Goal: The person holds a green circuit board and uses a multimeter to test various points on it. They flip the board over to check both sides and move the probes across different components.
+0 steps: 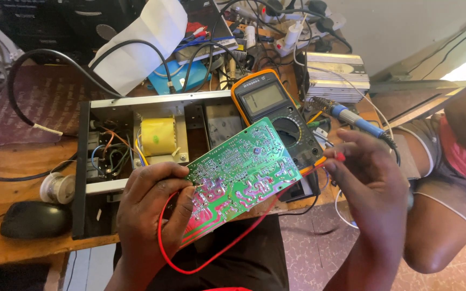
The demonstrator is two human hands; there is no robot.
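Light: even daylight, brightest at upper right, overexposed there.
Shadows: soft, under the cluttered wooden worktop.
Focus: centre sharp; edges bowed by wide lens.

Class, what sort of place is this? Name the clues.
Probably an electronics repair bench: a green circuit board in the left hand, a multimeter behind it, and an opened metal chassis.

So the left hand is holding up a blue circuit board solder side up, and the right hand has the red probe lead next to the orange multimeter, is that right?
Not quite: the head view shows the circuit board is green, not blue. The rest stands: the left hand holds it solder side up, and the right hand pinches the red probe lead beside the orange multimeter.
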